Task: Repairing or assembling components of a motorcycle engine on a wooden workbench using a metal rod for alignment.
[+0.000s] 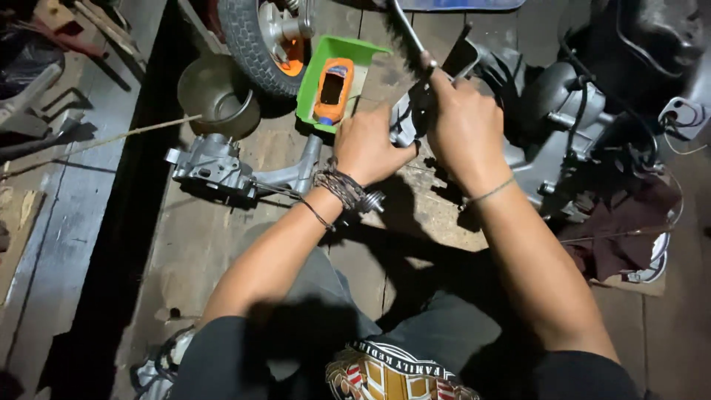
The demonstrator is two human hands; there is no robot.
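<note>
My left hand [368,144] grips a small grey metal engine part [404,122] and holds it above the wooden floor. Just to its right, my right hand [463,122] is closed around the handle of a long metal tool [409,37] whose shaft points up and away from me. The tool's lower end meets the metal part between both hands. A braided cord bracelet circles my left wrist, and a thin band sits on the right one.
A grey cast engine casing [215,167] lies to the left. A green tray [311,81] holds an orange object. A metal bowl [215,92] and a tyre [255,41] stand behind. A dark engine block [570,111] and a maroon cloth [622,230] lie right.
</note>
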